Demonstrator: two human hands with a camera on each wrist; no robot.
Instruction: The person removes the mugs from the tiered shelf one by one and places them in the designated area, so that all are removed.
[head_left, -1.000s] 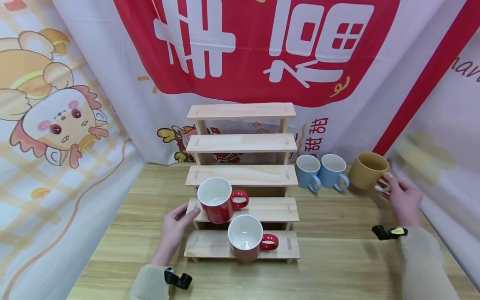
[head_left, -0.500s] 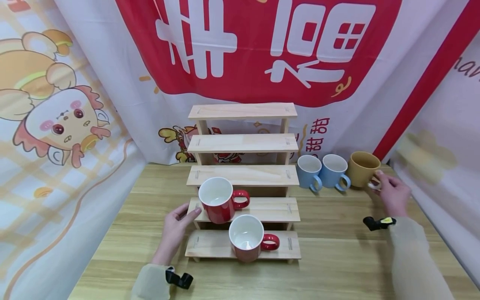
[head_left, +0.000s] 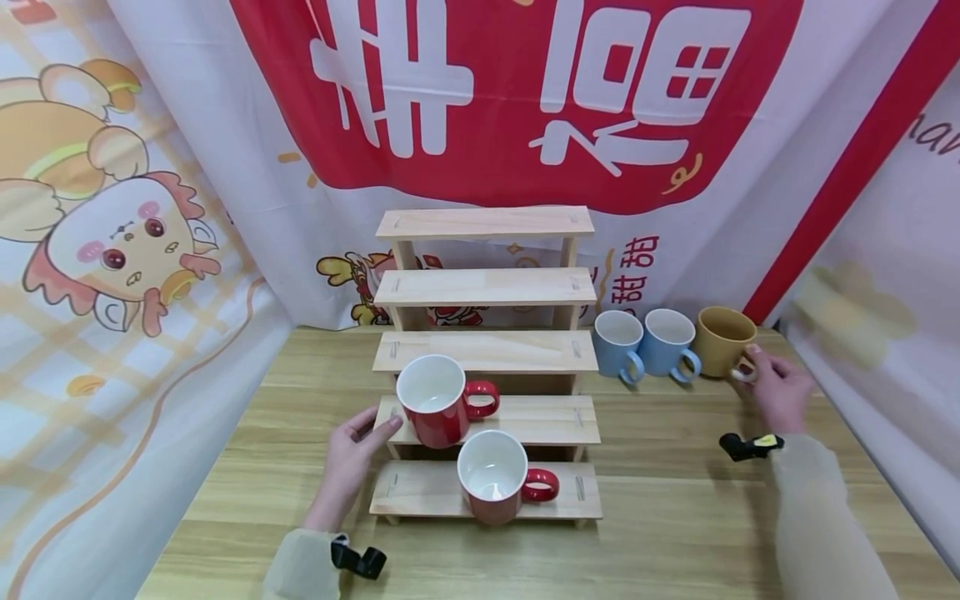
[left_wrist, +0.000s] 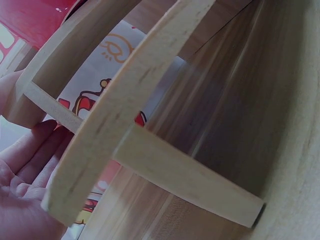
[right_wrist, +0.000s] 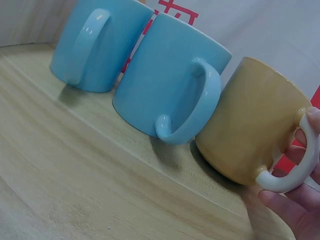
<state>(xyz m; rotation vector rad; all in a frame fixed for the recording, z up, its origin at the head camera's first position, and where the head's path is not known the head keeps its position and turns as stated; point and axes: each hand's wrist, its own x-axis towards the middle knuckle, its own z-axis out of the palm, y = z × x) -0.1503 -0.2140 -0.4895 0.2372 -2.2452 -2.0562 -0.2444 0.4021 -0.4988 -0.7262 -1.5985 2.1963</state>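
Observation:
At the far right, my right hand (head_left: 780,390) grips the white handle of a mustard-yellow mug (head_left: 722,350), its fingers curled round it in the right wrist view. The yellow mug (right_wrist: 250,125) stands upright on the table, right beside a light blue mug (head_left: 666,343). Another light blue mug (head_left: 617,346) stands left of that one. My left hand (head_left: 351,454) holds the left end of a stepped wooden rack (head_left: 495,287), thumb on top of a step and fingers beneath. A red mug (head_left: 435,412) sits on that step. Another red mug (head_left: 491,483) sits on the lowest step.
The rack's upper steps (head_left: 483,223) rise towards a printed cloth backdrop (head_left: 465,179). Cloth walls also close off the left and right sides. Wood-grain table surface (head_left: 675,517) extends in front of the blue mugs and around the rack.
The yellow mug has moved left with my right hand, from a gap at the right to beside the blue mugs, and now stands slightly nearer. My left hand has stayed on the rack.

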